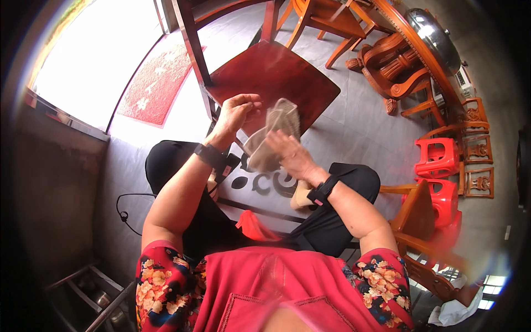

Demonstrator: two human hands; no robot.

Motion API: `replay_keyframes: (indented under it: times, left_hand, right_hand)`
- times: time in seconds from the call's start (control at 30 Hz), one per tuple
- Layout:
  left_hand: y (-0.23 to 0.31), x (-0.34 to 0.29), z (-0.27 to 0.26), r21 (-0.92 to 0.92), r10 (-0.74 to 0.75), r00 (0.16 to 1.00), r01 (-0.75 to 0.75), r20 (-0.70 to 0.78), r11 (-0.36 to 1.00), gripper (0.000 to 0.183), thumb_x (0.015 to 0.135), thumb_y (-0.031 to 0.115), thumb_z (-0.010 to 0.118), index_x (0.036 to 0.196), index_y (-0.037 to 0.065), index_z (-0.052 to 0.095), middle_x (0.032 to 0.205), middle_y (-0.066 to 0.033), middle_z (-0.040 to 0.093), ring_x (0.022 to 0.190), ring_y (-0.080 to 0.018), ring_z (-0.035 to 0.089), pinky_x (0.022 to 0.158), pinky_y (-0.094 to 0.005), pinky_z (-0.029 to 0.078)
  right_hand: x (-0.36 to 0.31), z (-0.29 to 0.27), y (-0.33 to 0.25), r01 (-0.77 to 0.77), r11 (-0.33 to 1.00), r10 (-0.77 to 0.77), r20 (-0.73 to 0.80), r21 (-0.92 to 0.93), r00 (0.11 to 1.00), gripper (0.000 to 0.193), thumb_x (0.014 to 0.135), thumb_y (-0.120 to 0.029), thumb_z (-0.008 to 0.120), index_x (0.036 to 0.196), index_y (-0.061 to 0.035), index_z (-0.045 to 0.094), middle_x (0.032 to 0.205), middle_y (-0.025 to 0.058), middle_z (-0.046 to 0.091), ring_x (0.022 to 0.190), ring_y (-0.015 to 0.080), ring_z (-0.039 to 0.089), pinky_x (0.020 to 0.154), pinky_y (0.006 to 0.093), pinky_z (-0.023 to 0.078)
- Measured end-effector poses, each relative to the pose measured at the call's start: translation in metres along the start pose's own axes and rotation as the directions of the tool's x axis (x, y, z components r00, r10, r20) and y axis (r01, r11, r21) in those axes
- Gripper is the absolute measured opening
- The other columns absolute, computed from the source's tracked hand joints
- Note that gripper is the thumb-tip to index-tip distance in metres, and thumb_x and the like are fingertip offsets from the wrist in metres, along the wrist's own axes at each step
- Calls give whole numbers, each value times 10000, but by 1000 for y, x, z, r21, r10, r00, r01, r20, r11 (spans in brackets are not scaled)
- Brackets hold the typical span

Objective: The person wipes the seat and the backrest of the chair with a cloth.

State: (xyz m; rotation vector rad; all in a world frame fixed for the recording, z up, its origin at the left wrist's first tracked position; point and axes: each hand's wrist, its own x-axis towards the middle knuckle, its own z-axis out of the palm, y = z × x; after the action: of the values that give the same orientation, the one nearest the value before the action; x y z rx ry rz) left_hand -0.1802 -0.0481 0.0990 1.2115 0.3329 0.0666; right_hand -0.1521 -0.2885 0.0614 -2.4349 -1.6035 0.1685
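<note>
Your left hand pinches the beige cloth just above the chair seat; your right hand grips its lower edge.

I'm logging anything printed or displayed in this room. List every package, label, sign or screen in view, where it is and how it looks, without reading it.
Red rectangular doormat with pale printed marks: on the floor by the bright doorway, upper left.
Grey floor panel with large black curved marks: under the hands, partly hidden by the beige cloth.
No packages or screens visible.
</note>
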Motion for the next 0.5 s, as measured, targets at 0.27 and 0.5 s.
replay_keyframes:
  times: [0.27, 0.5]
  left_hand:
    - [-9, 6, 5, -27, -32, 999, 33, 27, 999, 247, 955, 37, 485, 1163, -25, 602, 1013, -74, 673, 873, -130, 644, 804, -231, 515]
    - [-15, 12, 7, 57, 5, 998, -9, 70, 998, 266, 939, 62, 507, 1173, -6, 615, 1068, -70, 665, 917, -118, 620, 786, -254, 507]
  right_hand:
    - [15, -2, 118, -402, 916, 401, -59, 0, 914, 668, 884, -138, 524, 1509, -175, 291, 1571, 72, 263, 1446, 311, 229, 1162, 442, 240]
    - [50, -22, 229, -610, 793, 609, -45, 9, 792, 656, 898, -156, 480, 1513, -138, 252, 1571, 157, 210, 1426, 427, 201, 1177, 427, 225]
